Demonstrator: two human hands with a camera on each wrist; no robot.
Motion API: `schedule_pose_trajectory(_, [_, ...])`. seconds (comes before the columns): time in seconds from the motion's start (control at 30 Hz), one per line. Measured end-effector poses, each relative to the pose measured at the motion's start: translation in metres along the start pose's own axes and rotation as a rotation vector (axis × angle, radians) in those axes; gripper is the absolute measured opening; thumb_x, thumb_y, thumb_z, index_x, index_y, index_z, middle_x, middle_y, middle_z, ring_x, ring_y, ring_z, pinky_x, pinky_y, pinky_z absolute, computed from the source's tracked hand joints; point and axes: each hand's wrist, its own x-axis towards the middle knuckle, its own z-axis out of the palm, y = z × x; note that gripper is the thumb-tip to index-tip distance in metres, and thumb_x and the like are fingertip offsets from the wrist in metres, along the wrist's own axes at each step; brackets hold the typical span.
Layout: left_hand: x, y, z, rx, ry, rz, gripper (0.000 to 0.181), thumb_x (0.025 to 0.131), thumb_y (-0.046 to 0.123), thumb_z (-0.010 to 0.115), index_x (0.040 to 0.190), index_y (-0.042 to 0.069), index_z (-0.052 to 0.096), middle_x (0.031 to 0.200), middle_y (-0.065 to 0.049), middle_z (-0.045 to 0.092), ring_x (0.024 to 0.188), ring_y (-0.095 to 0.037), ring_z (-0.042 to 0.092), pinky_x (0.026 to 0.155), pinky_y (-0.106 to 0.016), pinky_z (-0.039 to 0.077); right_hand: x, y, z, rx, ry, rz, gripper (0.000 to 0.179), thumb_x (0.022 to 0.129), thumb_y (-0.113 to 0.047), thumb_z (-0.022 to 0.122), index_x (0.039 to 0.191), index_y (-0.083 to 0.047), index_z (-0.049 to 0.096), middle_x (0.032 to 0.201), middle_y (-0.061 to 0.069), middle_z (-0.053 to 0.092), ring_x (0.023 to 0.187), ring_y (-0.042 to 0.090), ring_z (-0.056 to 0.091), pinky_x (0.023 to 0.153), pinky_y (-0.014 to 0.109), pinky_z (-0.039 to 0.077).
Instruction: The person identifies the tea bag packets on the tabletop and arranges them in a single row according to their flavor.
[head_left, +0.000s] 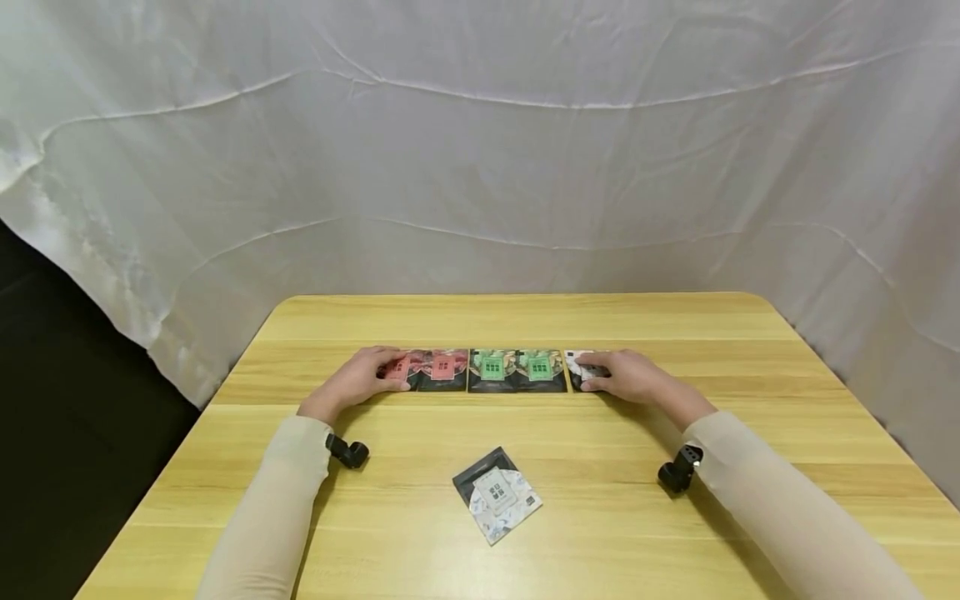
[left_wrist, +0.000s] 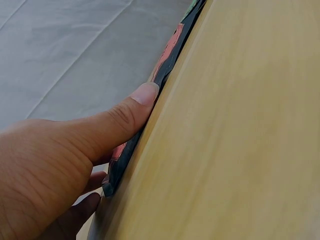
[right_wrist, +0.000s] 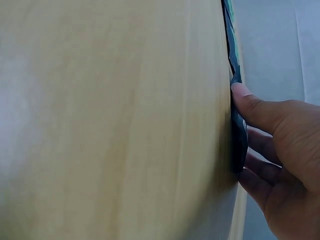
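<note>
A row of flat square packets lies across the far part of the table. At its left end are two red-and-black packets [head_left: 443, 367], and in the middle sit two green-and-black packets [head_left: 540, 367]. A white-and-black packet [head_left: 574, 370] makes up the right end, partly hidden. My left hand [head_left: 361, 377] holds the outermost red packet [left_wrist: 120, 152], thumb along its near edge and fingers round its outer end. With the thumb at the near edge and fingers at the far and outer side, my right hand [head_left: 632, 377] holds the white-and-black packet.
Another white-and-black packet [head_left: 498, 495] lies turned at an angle nearer the front of the wooden table [head_left: 405, 500]. Behind the table's far edge hangs a pale cloth [head_left: 480, 167]. Small black cameras [head_left: 349, 452] are strapped at both wrists.
</note>
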Motion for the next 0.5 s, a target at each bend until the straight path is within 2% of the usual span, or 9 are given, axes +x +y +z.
schedule_pose_trajectory(0.5, [0.0002,-0.0010,0.0004,-0.002,-0.001,0.003,0.076,0.087,0.048,0.071,0.147,0.009,0.046,0.149,-0.022,0.040,0.137,-0.044,0.032,0.113,-0.059,0.024,-0.0003,-0.0055,-0.0033,-0.044,-0.003,-0.050,0.056,0.095,-0.038,0.065,0.141,-0.008,0.054,0.139,0.021,0.053,0.125,0.045,0.048,0.104,0.058,0.037])
